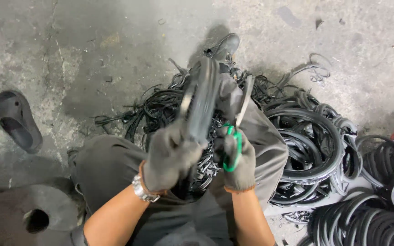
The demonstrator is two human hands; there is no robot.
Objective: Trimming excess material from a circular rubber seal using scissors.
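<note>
Above the lap, in the head view, the gloved left hand (169,157) gripped a black rubber ring (201,102) held upright on edge. Just beside it, the gloved right hand (237,159) closed its fingers around green-handled scissors (235,136), blades pointing up along the ring. Black rubber scraps (160,107) and stacked rings (318,155) lay on the concrete floor (69,54).

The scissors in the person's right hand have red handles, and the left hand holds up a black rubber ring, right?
Not quite: the head view shows the scissors in the right hand have green handles, not red. The left hand does hold up a black rubber ring.
</note>
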